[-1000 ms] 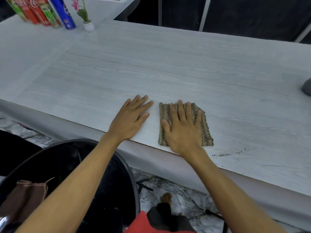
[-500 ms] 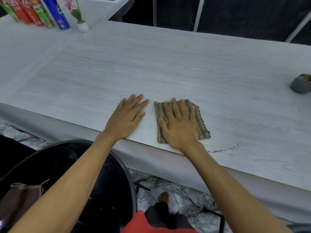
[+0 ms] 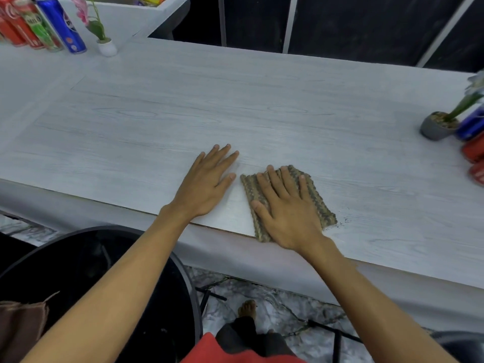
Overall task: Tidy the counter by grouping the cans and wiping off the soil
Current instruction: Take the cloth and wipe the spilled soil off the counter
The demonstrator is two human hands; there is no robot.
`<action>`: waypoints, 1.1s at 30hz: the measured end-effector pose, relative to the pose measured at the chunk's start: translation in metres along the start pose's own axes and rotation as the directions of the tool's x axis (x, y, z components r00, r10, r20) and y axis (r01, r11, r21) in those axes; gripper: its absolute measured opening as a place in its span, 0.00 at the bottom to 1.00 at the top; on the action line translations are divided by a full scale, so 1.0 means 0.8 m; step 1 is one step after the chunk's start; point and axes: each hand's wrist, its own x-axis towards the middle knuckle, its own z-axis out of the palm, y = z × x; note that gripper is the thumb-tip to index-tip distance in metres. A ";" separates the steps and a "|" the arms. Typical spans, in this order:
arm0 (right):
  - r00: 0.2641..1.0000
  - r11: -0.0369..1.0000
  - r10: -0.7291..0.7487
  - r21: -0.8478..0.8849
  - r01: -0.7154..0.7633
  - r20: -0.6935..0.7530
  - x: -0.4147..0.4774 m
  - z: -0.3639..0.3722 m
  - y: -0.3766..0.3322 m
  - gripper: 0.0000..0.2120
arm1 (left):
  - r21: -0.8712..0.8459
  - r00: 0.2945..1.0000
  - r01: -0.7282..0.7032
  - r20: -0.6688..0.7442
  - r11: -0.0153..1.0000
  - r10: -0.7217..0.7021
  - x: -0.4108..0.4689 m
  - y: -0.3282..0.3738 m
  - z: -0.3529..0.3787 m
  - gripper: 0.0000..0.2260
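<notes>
Cans: 4 far left [image 3: 39, 24], 3 right [image 3: 472, 137]; right hand [image 3: 288, 213] flat on 1 cloth [image 3: 322, 203].

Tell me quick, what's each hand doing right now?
Left hand: open, flat on the counter, holding nothing.
Right hand: open, fingers spread, pressing the cloth down.

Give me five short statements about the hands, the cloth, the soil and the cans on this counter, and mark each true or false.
1. The right hand lies flat on the cloth. True.
2. The left hand holds a can. False: it lies flat on the bare counter, beside the cloth.
3. Soil specks lie by the cloth's right edge. True.
4. All the cans stand in one group. False: some cans stand at far left, others at the right edge.
5. The cloth lies in the middle of the counter. False: it lies at the near edge.
</notes>
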 end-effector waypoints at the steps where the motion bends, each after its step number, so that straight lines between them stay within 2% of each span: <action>1: 1.000 1.000 -0.010 0.002 0.010 0.001 -0.011 0.000 0.009 0.33 | 0.000 1.000 -0.006 0.001 1.000 0.006 0.004 0.006 0.004 0.23; 5: 0.990 0.990 0.142 0.012 -0.142 0.012 -0.010 -0.013 0.047 0.32 | 0.013 1.000 -0.015 0.010 1.000 0.015 0.015 0.022 0.019 0.23; 7: 0.984 0.984 0.175 -0.005 -0.175 -0.002 -0.004 -0.015 0.037 0.31 | 0.048 1.000 -0.010 0.024 0.999 0.009 0.015 0.023 0.024 0.23; 12: 1.000 0.999 0.024 -0.025 -0.023 0.009 -0.041 -0.006 0.017 0.31 | 0.104 0.999 -0.033 0.033 0.994 0.029 0.014 0.022 0.030 0.24; 16: 0.996 0.996 0.094 -0.013 -0.094 0.008 -0.037 -0.013 0.047 0.32 | 0.114 0.999 -0.030 0.032 0.993 0.027 0.014 0.023 0.032 0.23; 19: 0.988 0.988 0.152 0.011 -0.152 -0.013 -0.018 -0.013 0.036 0.30 | 0.106 0.999 -0.027 0.028 0.994 0.024 0.014 0.024 0.032 0.23; 25: 0.998 0.995 0.011 0.104 -0.004 -0.065 -0.039 -0.012 0.037 0.24 | 0.094 0.999 -0.025 0.034 0.995 0.021 0.012 0.025 0.029 0.23; 27: 0.998 0.994 0.043 0.105 -0.038 -0.039 -0.036 -0.017 0.057 0.25 | 0.093 0.999 -0.020 0.040 0.995 0.017 0.012 0.026 0.029 0.23; 31: 0.977 0.977 0.214 0.020 -0.213 -0.012 -0.017 -0.024 0.067 0.28 | 0.092 0.999 -0.012 0.041 0.996 0.008 0.012 0.029 0.028 0.23; 33: 0.984 0.984 0.176 0.011 -0.176 -0.022 -0.024 -0.020 0.049 0.29 | 0.095 0.999 -0.011 0.042 0.995 0.007 0.012 0.029 0.028 0.23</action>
